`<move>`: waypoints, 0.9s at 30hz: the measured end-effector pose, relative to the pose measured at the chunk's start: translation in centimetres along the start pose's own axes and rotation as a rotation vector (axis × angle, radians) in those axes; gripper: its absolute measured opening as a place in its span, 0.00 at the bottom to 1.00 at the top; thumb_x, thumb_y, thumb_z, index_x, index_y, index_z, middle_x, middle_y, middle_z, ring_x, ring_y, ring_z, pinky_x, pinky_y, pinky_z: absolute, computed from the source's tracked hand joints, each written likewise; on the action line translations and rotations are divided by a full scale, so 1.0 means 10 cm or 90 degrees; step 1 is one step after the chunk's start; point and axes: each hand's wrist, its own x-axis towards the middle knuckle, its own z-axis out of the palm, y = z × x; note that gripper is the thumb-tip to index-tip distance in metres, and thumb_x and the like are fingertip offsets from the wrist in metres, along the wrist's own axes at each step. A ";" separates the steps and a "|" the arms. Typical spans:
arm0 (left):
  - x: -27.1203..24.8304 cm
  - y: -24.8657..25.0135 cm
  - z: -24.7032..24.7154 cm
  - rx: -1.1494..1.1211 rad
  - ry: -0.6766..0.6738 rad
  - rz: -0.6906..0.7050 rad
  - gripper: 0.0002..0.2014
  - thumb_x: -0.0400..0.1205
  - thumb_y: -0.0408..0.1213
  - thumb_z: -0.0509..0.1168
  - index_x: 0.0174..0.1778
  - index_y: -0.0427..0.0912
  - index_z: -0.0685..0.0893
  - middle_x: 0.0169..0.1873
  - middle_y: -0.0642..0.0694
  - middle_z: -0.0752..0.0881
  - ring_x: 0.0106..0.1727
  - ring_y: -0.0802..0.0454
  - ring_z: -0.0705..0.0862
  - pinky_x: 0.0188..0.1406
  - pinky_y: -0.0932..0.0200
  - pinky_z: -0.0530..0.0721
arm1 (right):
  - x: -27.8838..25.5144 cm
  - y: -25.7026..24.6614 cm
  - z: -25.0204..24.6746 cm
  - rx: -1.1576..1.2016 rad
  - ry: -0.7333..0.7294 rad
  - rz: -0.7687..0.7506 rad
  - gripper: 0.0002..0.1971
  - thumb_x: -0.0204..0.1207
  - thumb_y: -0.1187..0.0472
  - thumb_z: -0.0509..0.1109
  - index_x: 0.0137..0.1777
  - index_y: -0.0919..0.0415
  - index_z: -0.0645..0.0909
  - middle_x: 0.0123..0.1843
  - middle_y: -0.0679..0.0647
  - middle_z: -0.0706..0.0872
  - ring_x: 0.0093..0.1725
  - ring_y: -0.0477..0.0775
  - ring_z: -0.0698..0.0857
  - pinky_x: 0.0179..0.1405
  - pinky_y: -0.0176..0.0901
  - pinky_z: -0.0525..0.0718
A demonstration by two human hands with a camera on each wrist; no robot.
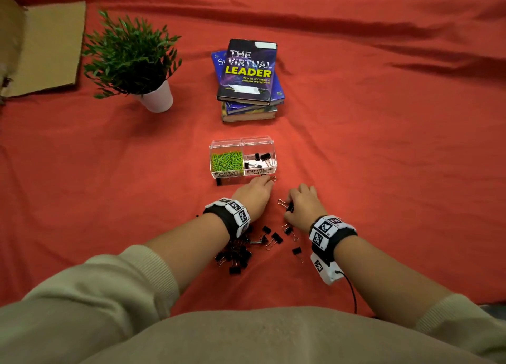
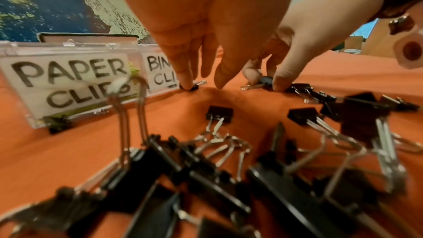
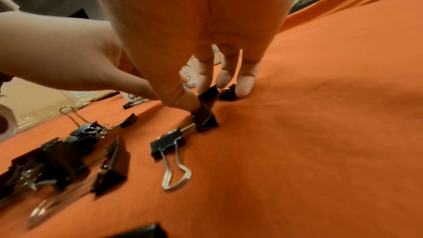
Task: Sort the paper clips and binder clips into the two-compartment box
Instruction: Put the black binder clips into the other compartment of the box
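left hand (image 1: 253,195) touching small clip (image 2: 191,87), right hand (image 1: 304,203) pinching binder clip (image 3: 204,117)

Setting: an indoor, office-style workspace. The surface is covered by a red cloth (image 1: 356,144). On it stand stacked management books (image 1: 249,73), a potted plant (image 1: 131,54), a cardboard (image 1: 52,49) sheet and a clear box (image 1: 242,142) labelled PAPER CLIPS and BINDER CLIPS. Room type: indeterminate.

Clear box (image 1: 241,142), hand-lettered front labels: left label (image 2: 68,79) read "PAPER CLIPS"; right label (image 1: 258,171) read "BINDER CLIPS". Top book (image 1: 247,70), cover read "THE VIRTUAL LEADER, How to manage a remote workplace".
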 end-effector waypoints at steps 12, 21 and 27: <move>-0.14 -0.09 0.01 -0.001 0.051 -0.072 0.05 0.80 0.23 0.56 0.49 0.34 0.73 0.52 0.38 0.73 0.48 0.40 0.77 0.39 0.46 0.78 | -0.02 -0.01 0.02 0.005 -0.028 -0.069 0.05 0.71 0.67 0.66 0.45 0.60 0.80 0.52 0.56 0.77 0.55 0.57 0.74 0.53 0.45 0.76; -0.13 -0.10 -0.11 -0.080 0.140 -0.014 0.10 0.82 0.40 0.63 0.56 0.39 0.77 0.54 0.43 0.79 0.54 0.44 0.81 0.50 0.48 0.84 | 0.04 0.05 -0.06 0.155 0.044 -0.037 0.03 0.66 0.67 0.72 0.39 0.61 0.81 0.44 0.54 0.77 0.43 0.53 0.78 0.44 0.39 0.76; 0.14 -0.24 -0.45 -0.071 0.260 -0.066 0.10 0.82 0.42 0.63 0.54 0.40 0.79 0.54 0.42 0.81 0.60 0.42 0.76 0.60 0.51 0.75 | 0.28 -0.17 -0.43 0.420 0.106 0.035 0.11 0.63 0.70 0.75 0.33 0.54 0.79 0.33 0.52 0.85 0.34 0.51 0.82 0.39 0.46 0.83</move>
